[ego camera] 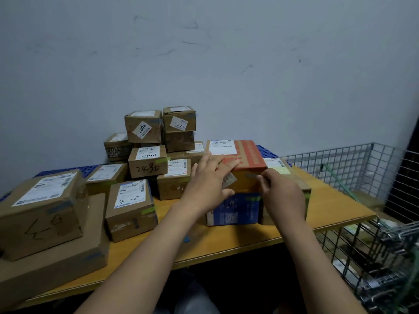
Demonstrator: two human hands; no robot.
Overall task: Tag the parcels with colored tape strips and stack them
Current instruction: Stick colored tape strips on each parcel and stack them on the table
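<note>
An orange-red parcel [249,155] with a white label sits on top of a blue printed box [235,211] on the wooden table [226,241]. My left hand [209,182] clasps the parcel's near-left corner, with fingers spread over the top and the thumb on the front face. My right hand [282,197] pinches the end of a short grey-blue tape strip [251,176] against the parcel's front face, just under the top edge. Behind my right hand stands a brown parcel [292,175] carrying a pale green strip.
Brown parcels fill the left and back: a big one marked by hand [43,211], one marked 4-3 [130,207], one marked 2490 [148,162], and a stack against the wall [158,125]. A wire cage [362,173] stands on the right. A blue scrap [186,239] lies on the table.
</note>
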